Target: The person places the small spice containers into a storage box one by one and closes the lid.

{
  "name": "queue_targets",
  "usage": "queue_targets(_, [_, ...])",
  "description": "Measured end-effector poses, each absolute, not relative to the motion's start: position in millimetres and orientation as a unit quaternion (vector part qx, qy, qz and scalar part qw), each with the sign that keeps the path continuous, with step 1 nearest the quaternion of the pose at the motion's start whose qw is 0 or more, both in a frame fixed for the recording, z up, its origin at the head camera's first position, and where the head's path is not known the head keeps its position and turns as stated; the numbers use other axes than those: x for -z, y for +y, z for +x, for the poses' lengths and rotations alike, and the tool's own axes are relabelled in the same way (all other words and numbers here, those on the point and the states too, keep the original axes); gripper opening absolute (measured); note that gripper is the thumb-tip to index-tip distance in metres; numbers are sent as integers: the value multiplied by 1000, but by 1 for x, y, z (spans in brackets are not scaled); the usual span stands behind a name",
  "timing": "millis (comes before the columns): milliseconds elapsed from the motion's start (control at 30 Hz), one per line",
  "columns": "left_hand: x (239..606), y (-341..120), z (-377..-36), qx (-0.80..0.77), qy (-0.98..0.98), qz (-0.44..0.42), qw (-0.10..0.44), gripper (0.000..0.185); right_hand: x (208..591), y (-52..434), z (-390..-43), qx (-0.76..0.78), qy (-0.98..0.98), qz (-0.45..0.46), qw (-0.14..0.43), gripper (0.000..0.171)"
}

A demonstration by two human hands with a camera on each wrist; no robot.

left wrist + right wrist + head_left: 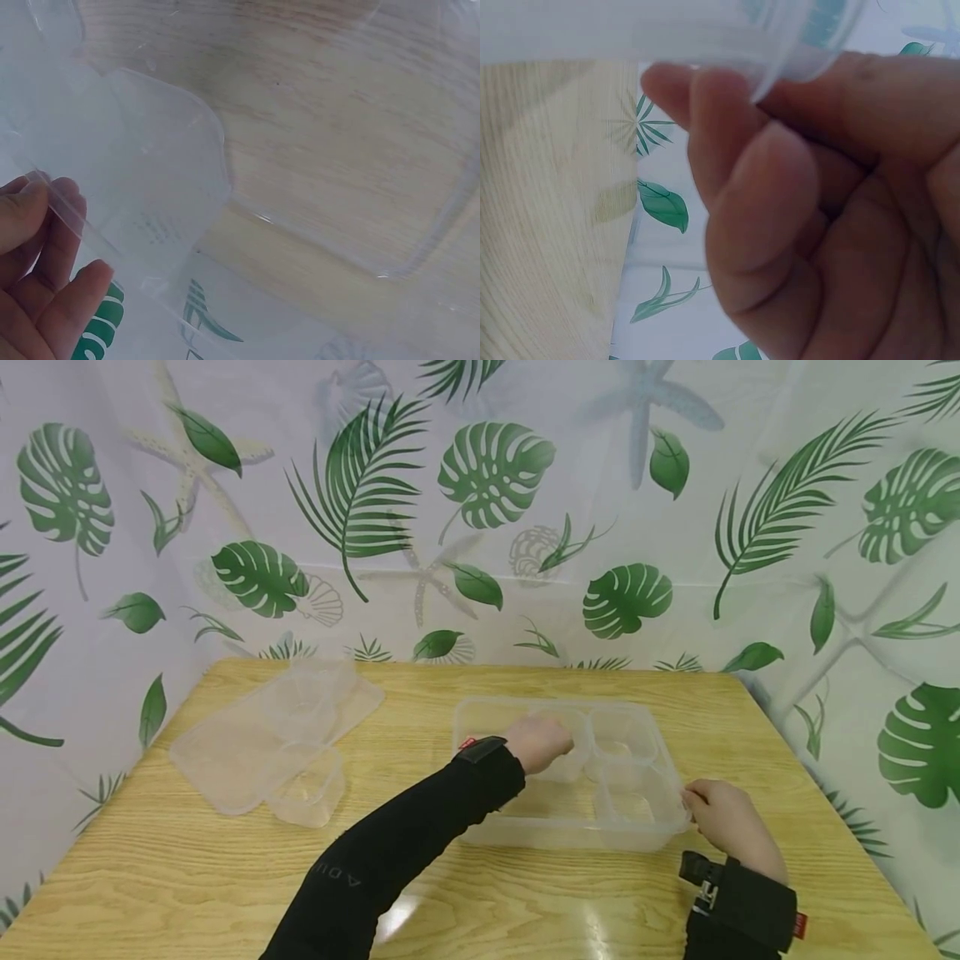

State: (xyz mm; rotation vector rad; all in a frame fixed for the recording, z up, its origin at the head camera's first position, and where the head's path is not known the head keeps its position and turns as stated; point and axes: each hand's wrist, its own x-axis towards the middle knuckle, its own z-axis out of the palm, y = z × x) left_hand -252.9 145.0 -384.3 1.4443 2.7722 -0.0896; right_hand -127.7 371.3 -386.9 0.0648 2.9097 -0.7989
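Left hand [542, 742] reaches into the clear compartment tray [487, 714] at centre frame, fingers curled onto a small clear insert cup [564, 766] sitting in the tray's middle section. Left wrist view shows the fingers [45, 247] pinching a thin transparent wall, so that hand is clamped on the cup's edge.

Right hand [723, 822] sits at the tray's lower-right corner. Right wrist view has the fingers [765, 202] curled up under the clear rim, thumb side against it: gripping the corner, apparently steadying the tray.

Tray rests flat on the wooden desk [465, 893], two more small inserts seated in its right-side sections.

Handling judgement: thin moulded plastic, very light, flexes easily, smooth and a bit slippery. Squeezing mid-wall will likely buckle it. Best hold is the rolled rim or a corner, where it's stiffest. The cup should lift with a light pinch on its lip, though it may stick in the tray.

Upper left of the frame: a clear lid [247, 735] lies flat on the desk, with another loose insert cup [307, 789] touching its near edge. Leaf-print curtain [480, 502] behind.
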Motion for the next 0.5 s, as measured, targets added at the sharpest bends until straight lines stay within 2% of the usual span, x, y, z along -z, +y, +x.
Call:
queue_targets(233, [380,138,-246,35,883,468,-6,21,387,371,-127,267,962,20,58,30])
queue_targets(500, [365,131,-220,79,850,519,-39,15,388,373,-128,266,962,17,57,30])
